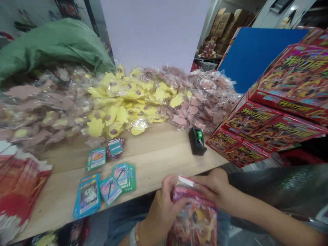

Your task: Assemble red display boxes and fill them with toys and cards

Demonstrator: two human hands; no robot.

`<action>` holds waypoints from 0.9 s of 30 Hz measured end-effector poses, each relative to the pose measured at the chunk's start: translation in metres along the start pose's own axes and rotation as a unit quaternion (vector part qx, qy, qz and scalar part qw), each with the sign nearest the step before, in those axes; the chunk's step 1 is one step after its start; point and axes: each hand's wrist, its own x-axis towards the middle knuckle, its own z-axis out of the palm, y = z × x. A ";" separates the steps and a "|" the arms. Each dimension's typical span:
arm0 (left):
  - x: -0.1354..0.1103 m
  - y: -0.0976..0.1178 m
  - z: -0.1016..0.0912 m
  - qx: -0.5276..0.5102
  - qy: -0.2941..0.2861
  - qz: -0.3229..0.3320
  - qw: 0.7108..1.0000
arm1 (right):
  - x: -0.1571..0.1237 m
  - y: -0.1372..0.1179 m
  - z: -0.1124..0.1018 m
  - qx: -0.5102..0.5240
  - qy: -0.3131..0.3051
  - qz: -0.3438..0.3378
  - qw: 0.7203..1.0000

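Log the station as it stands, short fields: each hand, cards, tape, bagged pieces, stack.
left hand: gripping a red printed box
right hand: at the box's top end, grip partly hidden
cards: piles on the table, left of both hands
tape dispenser: black, beside the stacked red boxes
bagged pieces: yellow and pink, heaped behind the cards

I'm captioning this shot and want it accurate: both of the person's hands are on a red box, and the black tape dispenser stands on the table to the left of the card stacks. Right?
Not quite: the head view shows the black tape dispenser to the right of the card stacks. The left hand and right hand are indeed on a red box, and the dispenser is on the table.
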 end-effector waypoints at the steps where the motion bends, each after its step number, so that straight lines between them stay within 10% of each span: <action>1: -0.001 -0.001 0.000 -0.010 -0.004 -0.005 1.000 | 0.001 -0.003 -0.001 -0.001 0.001 0.005 1.000; 9: -0.002 0.016 -0.023 -0.054 -0.110 0.039 0.992 | -0.009 -0.026 0.006 -0.006 -0.100 -0.020 0.995; 13: 0.010 0.040 -0.048 -0.028 -0.278 0.063 0.958 | -0.015 -0.021 0.020 -0.001 -0.008 -0.058 0.998; 18: 0.018 0.057 -0.058 0.114 -0.290 0.076 0.947 | -0.029 0.012 0.032 0.004 0.086 -0.047 0.995; 21: 0.029 0.080 -0.069 0.186 -0.276 0.133 0.934 | -0.032 0.041 0.005 0.028 0.191 -0.021 0.981; 24: 0.057 0.098 -0.079 0.297 -0.127 0.188 0.928 | -0.009 0.077 -0.045 0.075 0.405 0.143 0.900; 27: 0.090 0.090 -0.072 0.390 -0.116 0.210 0.889 | 0.037 0.109 -0.085 0.150 0.395 0.298 0.856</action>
